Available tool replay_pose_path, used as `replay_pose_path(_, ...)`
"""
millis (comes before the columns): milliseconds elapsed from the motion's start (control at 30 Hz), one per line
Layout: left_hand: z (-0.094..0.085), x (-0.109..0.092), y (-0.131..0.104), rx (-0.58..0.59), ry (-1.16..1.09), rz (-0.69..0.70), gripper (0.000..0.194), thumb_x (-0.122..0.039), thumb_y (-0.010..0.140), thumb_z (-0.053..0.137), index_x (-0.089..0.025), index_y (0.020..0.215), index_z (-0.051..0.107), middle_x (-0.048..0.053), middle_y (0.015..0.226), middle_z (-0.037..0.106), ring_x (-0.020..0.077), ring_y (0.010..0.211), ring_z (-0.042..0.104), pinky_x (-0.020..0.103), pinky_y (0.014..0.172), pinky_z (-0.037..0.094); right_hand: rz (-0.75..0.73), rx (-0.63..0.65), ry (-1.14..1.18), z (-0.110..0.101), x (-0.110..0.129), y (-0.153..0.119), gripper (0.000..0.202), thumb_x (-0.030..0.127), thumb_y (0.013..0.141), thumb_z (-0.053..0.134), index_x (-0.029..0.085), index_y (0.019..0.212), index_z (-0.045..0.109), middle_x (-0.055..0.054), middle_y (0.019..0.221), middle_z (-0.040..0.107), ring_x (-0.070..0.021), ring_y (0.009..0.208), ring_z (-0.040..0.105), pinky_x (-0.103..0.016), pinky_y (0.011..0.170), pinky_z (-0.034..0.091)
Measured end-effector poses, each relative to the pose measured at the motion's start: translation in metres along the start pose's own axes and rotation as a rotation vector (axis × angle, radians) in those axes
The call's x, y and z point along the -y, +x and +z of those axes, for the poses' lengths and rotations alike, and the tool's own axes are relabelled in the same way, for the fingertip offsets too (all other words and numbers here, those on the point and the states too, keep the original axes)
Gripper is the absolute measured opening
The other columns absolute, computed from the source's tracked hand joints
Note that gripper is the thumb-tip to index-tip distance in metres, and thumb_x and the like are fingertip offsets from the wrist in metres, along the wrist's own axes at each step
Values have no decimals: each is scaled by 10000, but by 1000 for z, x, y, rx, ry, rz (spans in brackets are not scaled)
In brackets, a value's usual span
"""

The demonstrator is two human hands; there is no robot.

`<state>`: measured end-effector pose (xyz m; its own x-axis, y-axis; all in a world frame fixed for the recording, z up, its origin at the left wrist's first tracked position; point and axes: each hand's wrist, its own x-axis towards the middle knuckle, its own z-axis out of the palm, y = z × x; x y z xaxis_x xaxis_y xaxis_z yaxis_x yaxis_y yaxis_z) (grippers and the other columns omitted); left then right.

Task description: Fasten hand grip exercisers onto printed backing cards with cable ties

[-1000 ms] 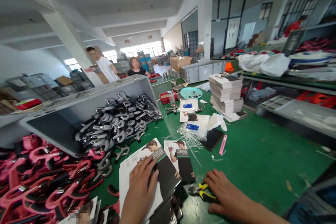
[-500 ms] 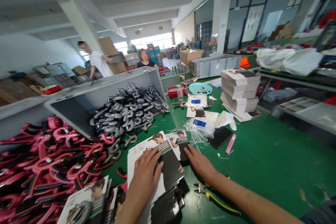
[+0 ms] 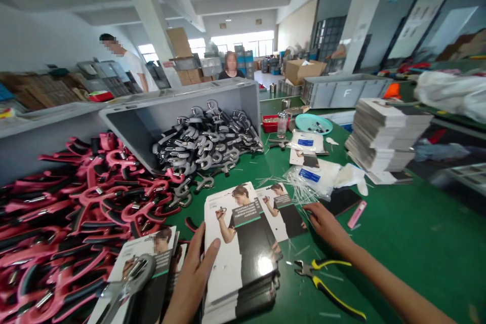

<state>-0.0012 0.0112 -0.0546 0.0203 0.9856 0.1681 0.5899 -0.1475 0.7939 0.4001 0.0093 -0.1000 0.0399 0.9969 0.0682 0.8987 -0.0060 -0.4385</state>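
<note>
A: Straight to the stack of printed cards (image 3: 243, 250), lying face up on the green surface (image 3: 398, 248), front and centre. Any hand on it?

B: At its left edge, the left hand (image 3: 196, 265), with thumb and fingers parted in a narrow V. Thumb over the border of the top card. Can't tell whether clasping anything.

A: And off the stack's right side?

B: Just beside it, a second card (image 3: 283, 212), same print. At that one's right edge, the right hand (image 3: 328, 225), palm down, fingers bent and close together. Can't tell from here whether pinching anything.

A: Nearby, then?

B: Loose white ties (image 3: 301, 190), fanned out just beyond those fingers. Closer in, between stack and right forearm, pliers (image 3: 318, 283), yellow-and-black handles spread.

A: Over to the left?

B: Some more cards (image 3: 161, 248) with a grey hand grip (image 3: 129, 283) on top. Alongside, a big spill of pink grips (image 3: 102, 192). Behind, a grey bin (image 3: 170, 111), mouth facing this way, with a heap of grey grips (image 3: 205, 144).

A: Out right?

B: A pink tool (image 3: 357, 214) near a dark flat piece (image 3: 343, 201). Farther off, a tall pile of cards (image 3: 383, 136).

A: Deep in the room?

B: Past a turquoise plate (image 3: 304, 124), two people, one in a white top (image 3: 138, 71), one in a dark top (image 3: 231, 75).
</note>
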Motion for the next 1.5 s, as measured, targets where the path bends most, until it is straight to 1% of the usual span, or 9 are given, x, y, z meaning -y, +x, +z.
replay_pose_path(267, 2, -17, -5, 36, -111, -60, 519, -426, 975, 448, -210, 1447, 451, 106, 1527, 443, 276, 1449, 346, 510, 1203, 252, 353, 37, -201, -14, 13, 81, 347, 349, 963, 445, 106, 923, 689, -196, 955, 706, -276, 912, 670, -340, 757, 453)
replay_pose_path(500, -24, -12, -7, -25, 42, 38, 531, -410, 963, 492, -217, 1455, 439, 108, 1520, 448, 286, 1429, 377, 534, 1177, 304, 391, 28, -383, -76, 4, 25, 287, 255, 952, 402, 98, 968, 642, -232, 1031, 662, -321, 910, 643, -389, 699, 447)
replay_pose_path(667, -46, -76, -12, -73, 149, 482, 398, -198, 969, 480, -331, 1333, 569, 10, 1404, 579, 231, 1348, 481, 467, 1145, 367, 42, -100, -56, -138, 52, -41, 250, 440, 919, 538, 223, 996, 634, -122, 936, 672, -236, 764, 619, -349, 672, 479)
replay_pose_path(833, -34, -132, -17, 159, 275, 878, 420, -228, 942, 548, -294, 1356, 564, 65, 1240, 690, 267, 1146, 622, 456, 982, 490, -393, 249, 295, -143, 147, -57, 176, 331, 987, 481, 252, 909, 617, -43, 879, 642, -170, 768, 585, -279, 679, 477)
replay_pose_path(1000, -28, -124, -27, 273, 100, 660, 230, -243, 979, 492, -236, 1105, 685, 38, 838, 736, 180, 749, 675, 296, 699, 532, -390, 178, 640, -120, 180, -40, 134, 326, 947, 580, 220, 874, 616, -14, 823, 618, -139, 725, 573, -263, 662, 473)
replay_pose_path(1167, -30, -121, -48, 165, -28, 523, 146, -200, 968, 522, -202, 954, 667, 0, 733, 727, 145, 667, 660, 260, 651, 475, -206, 454, 1233, -73, 201, -37, 186, 370, 905, 655, 199, 898, 582, 27, 779, 583, -109, 624, 602, -248, 596, 501)
replay_pose_path(1267, -35, -110, -45, 175, -26, 441, 170, -243, 977, 504, -213, 975, 672, 29, 861, 743, 172, 787, 671, 292, 733, 494, -202, 482, 1200, -58, 207, -38, 187, 369, 930, 627, 186, 899, 607, 11, 783, 617, -111, 612, 613, -249, 591, 504)
replay_pose_path(1400, -40, -63, -26, -98, 21, 60, 468, -394, 903, 611, -175, 1313, 554, 156, 1315, 600, 286, 1216, 556, 453, 1000, 455, -104, 353, 1201, -59, 198, -24, 220, 388, 986, 530, 186, 936, 603, 6, 699, 647, -117, 529, 604, -251, 541, 489)
replay_pose_path(1500, -35, -30, -14, -14, -50, -19, 508, -387, 897, 598, -164, 1350, 547, 160, 1368, 573, 305, 1300, 499, 491, 1082, 389, -20, 271, 1243, -61, 191, -9, 194, 380, 939, 615, 192, 984, 603, -10, 788, 678, -125, 585, 624, -253, 556, 503)
